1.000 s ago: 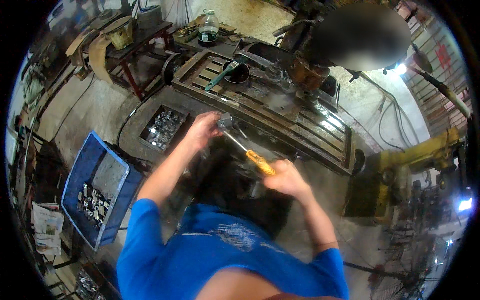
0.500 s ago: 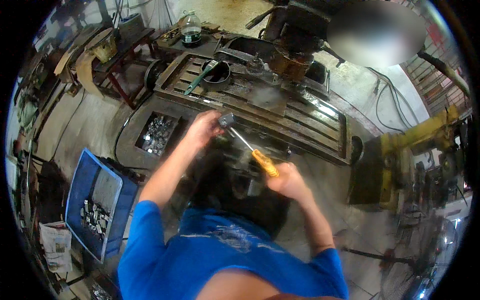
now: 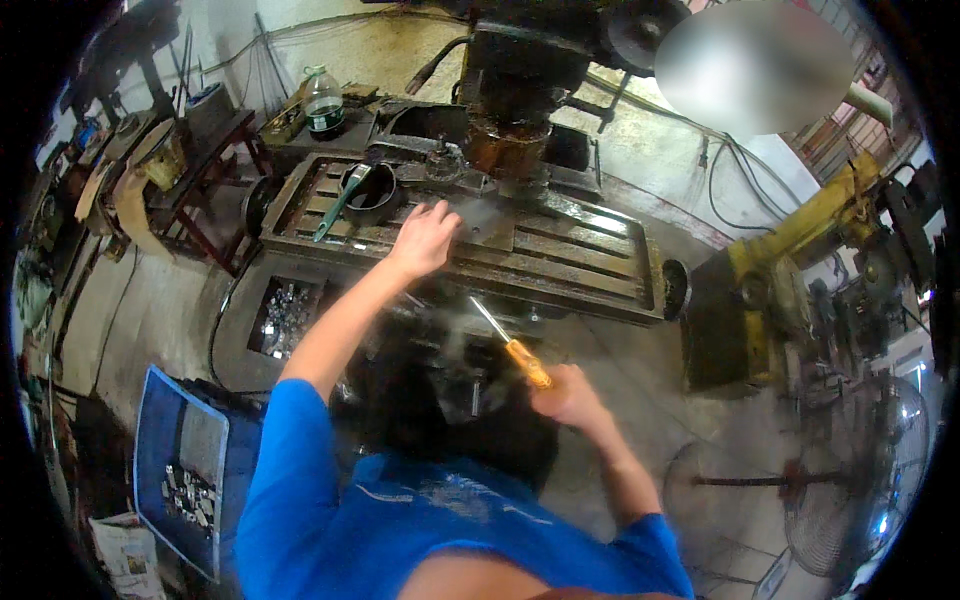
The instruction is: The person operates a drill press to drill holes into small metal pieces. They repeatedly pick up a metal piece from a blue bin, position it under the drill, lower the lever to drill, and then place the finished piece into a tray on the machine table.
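Observation:
My left hand reaches over the front edge of the slotted machine table, back of the hand up. Its fingers are bent; whatever they hold is hidden beneath them. My right hand is closed around the yellow handle of a screwdriver. The bare metal shaft points up and left, its tip apart from the left hand. On the table, left of my left hand, stands a dark round pot. A green-handled brush leans on its rim.
Behind the table rises a dark machine head. A box of small metal pieces sits below the table's left end. Lower left stands a blue crate with metal parts. A yellow machine and a fan are at right.
The view has shifted. My left hand has moved away from the screwdriver tip toward the table. The dark metal block it held there is out of sight. My right hand keeps the screwdriver.

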### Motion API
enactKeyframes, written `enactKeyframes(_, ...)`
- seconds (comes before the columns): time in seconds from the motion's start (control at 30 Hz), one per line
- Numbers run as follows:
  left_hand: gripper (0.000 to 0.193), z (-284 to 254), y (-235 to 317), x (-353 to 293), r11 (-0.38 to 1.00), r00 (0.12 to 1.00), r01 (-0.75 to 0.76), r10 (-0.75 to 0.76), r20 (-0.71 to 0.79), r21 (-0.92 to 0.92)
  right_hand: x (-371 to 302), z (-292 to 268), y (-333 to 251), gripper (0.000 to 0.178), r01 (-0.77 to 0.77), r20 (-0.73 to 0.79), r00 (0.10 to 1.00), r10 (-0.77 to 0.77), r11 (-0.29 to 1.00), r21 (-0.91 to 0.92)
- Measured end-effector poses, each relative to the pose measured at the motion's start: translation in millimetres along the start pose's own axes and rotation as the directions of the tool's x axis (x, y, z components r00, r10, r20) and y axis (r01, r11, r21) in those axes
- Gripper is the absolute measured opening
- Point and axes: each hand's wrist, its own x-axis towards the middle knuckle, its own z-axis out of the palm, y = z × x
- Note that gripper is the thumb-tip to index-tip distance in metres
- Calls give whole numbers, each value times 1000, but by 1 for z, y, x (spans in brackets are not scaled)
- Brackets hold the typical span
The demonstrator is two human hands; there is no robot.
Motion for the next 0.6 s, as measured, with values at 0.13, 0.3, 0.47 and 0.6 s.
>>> enactKeyframes(0.13, 25, 14, -6, 18, 970, 976, -215, 217, -4, 112, -5, -6, -5, 20, -104, 14, 994, 104, 994, -24)
enactKeyframes(0.3, 31, 9, -3, 29, 977, 955, -212, 201, 218, 27, -7, -12, 8, 21, -55, -11, 998, 57, 993, 108)
enactKeyframes(0.47, 33, -13, 2, 27, 982, 965, 185, -189, 182, 35, 22, -27, 21, 26, -207, -87, 975, 203, 978, -33)
enactKeyframes(0.6, 44, 3, 1, 30, 893, 859, 442, -449, 246, 89, 60, -47, -17, 31, -222, -104, 973, 206, 958, -179)
